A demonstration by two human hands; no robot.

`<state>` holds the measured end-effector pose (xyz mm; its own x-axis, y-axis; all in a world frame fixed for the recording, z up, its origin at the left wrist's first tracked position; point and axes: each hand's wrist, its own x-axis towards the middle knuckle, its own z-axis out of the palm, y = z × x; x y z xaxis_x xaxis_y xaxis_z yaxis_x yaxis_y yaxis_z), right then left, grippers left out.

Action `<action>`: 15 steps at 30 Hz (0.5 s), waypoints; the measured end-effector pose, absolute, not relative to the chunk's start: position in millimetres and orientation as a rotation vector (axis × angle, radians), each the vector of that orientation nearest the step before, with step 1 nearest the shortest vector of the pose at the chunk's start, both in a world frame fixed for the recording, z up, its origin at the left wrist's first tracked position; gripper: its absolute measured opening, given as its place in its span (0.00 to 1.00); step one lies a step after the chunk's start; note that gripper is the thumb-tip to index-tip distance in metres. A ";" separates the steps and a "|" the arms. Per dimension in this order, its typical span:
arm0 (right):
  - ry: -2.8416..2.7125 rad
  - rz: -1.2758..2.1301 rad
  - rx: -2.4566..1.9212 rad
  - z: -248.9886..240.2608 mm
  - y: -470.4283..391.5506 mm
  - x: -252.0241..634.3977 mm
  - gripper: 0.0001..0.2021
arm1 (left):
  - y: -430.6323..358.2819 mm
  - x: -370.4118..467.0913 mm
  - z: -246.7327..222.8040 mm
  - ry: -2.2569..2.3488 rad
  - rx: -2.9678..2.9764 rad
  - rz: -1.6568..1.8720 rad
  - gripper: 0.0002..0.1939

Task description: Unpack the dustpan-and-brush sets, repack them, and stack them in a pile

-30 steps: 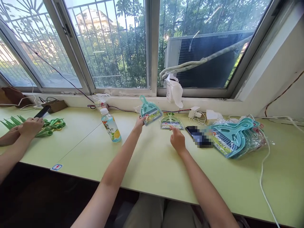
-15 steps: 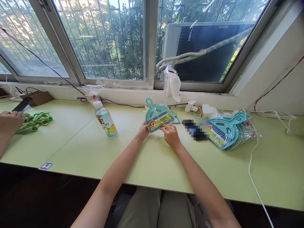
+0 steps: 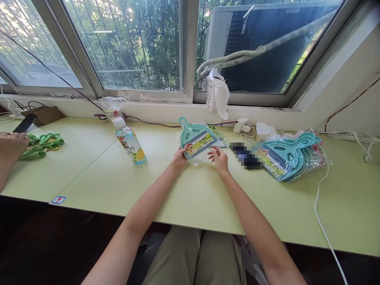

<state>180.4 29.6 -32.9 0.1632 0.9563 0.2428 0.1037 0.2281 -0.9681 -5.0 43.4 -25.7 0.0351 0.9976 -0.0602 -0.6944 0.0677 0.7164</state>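
Observation:
A small teal dustpan (image 3: 194, 130) in clear wrap, with a yellow and blue label across its front, is tilted up above the table. My left hand (image 3: 179, 157) grips it at its lower left corner. Just off its lower right side is my right hand (image 3: 220, 159), fingers apart and slightly curled, holding nothing. Part of another clear package (image 3: 221, 139) shows behind the dustpan. To the right lies a stack of similar teal dustpans (image 3: 292, 156) in crinkled plastic, beside a blurred-out dark object (image 3: 246, 156).
A drink bottle (image 3: 130, 143) stands left of my hands. Another person's hand (image 3: 12, 144) rests near green cone-like pieces (image 3: 44, 144) at far left. A white cable (image 3: 319, 213) runs over the right front edge. A tissue pack (image 3: 216, 93) sits by the window.
My right hand has let go of the dustpan's lower edge and moved slightly right, its fingers opening. My left hand still holds the dustpan. The view has tipped a little downward.

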 end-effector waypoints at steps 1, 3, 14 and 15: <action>-1.185 0.934 -1.103 -33.0 29.9 179.4 0.23 | 42.5 -4.2 -25.6 0.650 0.608 1.414 0.17; -1.104 1.048 -0.978 -33.6 30.2 176.8 0.24 | 40.5 -2.6 -25.5 0.633 0.656 1.415 0.17; -0.914 1.257 -0.726 -32.0 31.2 178.9 0.22 | 34.7 -4.4 -21.2 0.548 1.018 1.232 0.29; -0.917 1.269 -0.717 -30.8 31.0 179.2 0.22 | 35.9 -5.5 -22.0 0.534 1.042 1.228 0.29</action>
